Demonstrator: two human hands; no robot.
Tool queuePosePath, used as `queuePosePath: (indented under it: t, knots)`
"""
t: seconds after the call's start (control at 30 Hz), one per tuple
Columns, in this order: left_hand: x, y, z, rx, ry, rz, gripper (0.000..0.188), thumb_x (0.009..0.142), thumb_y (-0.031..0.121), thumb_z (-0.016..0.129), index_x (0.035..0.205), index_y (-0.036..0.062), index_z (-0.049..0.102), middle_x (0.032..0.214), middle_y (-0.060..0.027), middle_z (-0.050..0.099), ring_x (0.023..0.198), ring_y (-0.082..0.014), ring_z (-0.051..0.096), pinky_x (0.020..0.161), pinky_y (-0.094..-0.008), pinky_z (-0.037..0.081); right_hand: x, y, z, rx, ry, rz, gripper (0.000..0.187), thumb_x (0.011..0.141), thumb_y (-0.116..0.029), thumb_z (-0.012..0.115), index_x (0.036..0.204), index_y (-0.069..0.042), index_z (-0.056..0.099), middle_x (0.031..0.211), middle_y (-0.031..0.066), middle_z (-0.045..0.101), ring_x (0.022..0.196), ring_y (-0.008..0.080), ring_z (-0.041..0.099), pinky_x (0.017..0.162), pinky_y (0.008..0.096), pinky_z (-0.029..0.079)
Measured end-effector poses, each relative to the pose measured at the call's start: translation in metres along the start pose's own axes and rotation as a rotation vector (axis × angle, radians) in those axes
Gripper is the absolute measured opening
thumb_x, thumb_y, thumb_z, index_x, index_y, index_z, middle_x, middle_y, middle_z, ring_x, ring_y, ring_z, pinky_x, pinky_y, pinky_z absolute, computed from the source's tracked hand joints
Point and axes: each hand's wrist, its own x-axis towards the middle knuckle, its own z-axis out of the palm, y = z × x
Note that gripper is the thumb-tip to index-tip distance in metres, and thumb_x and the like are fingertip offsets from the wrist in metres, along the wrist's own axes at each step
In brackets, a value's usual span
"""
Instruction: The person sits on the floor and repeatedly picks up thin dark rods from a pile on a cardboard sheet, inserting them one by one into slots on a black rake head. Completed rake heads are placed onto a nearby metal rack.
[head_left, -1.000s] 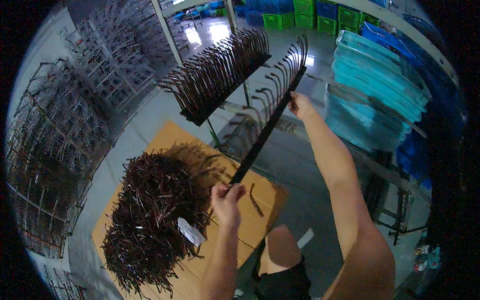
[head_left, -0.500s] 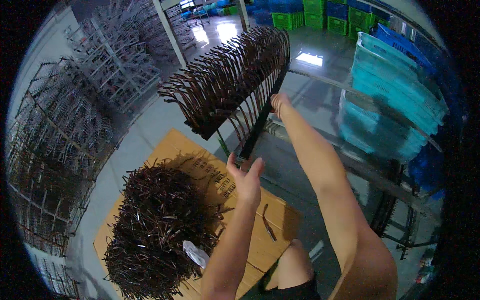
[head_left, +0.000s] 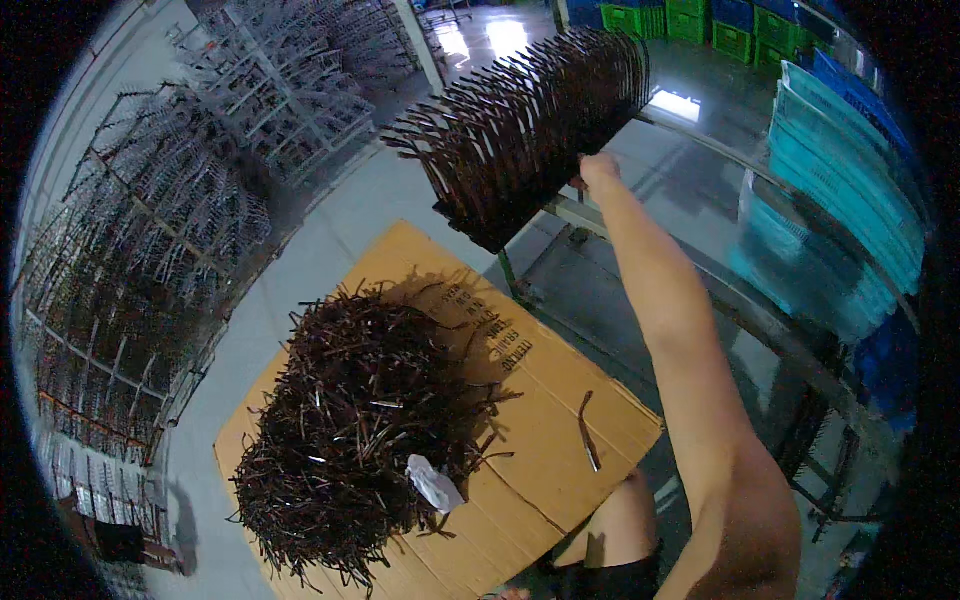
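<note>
Front bar (head_left: pixel 545 198) w/ bent rods has swung in against the packed row (head_left: pixel 530 125) on the rack (head_left: pixel 572 212); R hand (head_left: pixel 598 172) curled at its edge, can't tell if gripping. L hand (head_left: pixel 515 593) barely shows, grip unclear. Row looks done; left: big loose pile (head_left: pixel 350 420) on cardboard (head_left: pixel 540 420), plus 1 stray rod (head_left: pixel 587 430).

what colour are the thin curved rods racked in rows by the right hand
The thin curved rods look dark brown, seen best in the head view.
</note>
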Motion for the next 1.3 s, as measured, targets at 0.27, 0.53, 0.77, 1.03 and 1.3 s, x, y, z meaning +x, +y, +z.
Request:
queuePosePath:
  t: [0.27, 0.53, 0.77, 1.03, 1.3]
  knots:
    - [-0.061, 0.008, 0.007, 0.061, 0.039, 0.051, 0.014, 0.092, 0.018, 0.057, 0.091, 0.0066, 0.065, 0.071, -0.0057, 0.06, 0.058, -0.0148, 0.054, 0.054, -0.0303, 0.047, -0.096, 0.03, -0.137, -0.607, 0.112, -0.416, 0.022, 0.089, -0.018, 0.048, 0.097, -0.009, 0.067, 0.094, 0.0206, 0.065, 0.092, 0.0381, 0.062, 0.079, 0.048, 0.049]
    - [-0.079, 0.001, -0.01, 0.093, -0.179, 0.029, 0.035, 0.096, 0.027, 0.051, 0.065, 0.0112, 0.047, 0.051, -0.0002, 0.038, 0.041, -0.011, 0.029, 0.038, -0.0272, 0.025, -0.186, 0.186, -0.514, -1.234, 0.542, 0.18, 0.033, 0.087, -0.032, 0.051, 0.095, -0.005, 0.068, 0.104, 0.0174, 0.065, 0.095, 0.0346, 0.063, 0.079, 0.0476, 0.051]
    - [-0.121, -0.001, 0.006, 0.058, -0.206, 0.043, 0.024, 0.094, 0.026, 0.053, 0.075, 0.0114, 0.052, 0.062, -0.001, 0.045, 0.055, -0.0123, 0.04, 0.052, -0.0299, 0.035, -0.351, 0.228, -0.673, -1.767, 0.602, 0.668, 0.043, 0.09, -0.017, 0.053, 0.131, -0.011, 0.041, 0.131, 0.0124, 0.038, 0.12, 0.0309, 0.038, 0.098, 0.0463, 0.034]
    - [-0.148, 0.01, 0.031, 0.177, -0.231, 0.01, 0.014, 0.09, 0.022, 0.058, 0.08, 0.0119, 0.058, 0.061, 0.0027, 0.048, 0.052, -0.0078, 0.041, 0.049, -0.0238, 0.036, -0.382, 0.258, -0.696, -1.927, 0.549, 0.563, 0.057, 0.09, -0.023, 0.053, 0.141, -0.011, 0.03, 0.128, 0.0092, 0.04, 0.117, 0.0274, 0.039, 0.095, 0.0424, 0.034]
    - [-0.117, -0.039, 0.023, 0.159, -0.274, 0.123, 0.014, 0.089, 0.02, 0.06, 0.092, 0.0062, 0.064, 0.073, -0.0016, 0.059, 0.062, -0.0123, 0.052, 0.057, -0.026, 0.042, -0.362, 0.279, -0.706, -2.093, 0.52, 0.619, 0.057, 0.094, -0.023, 0.045, 0.145, -0.008, 0.022, 0.124, 0.0092, 0.043, 0.109, 0.0244, 0.041, 0.089, 0.044, 0.035]
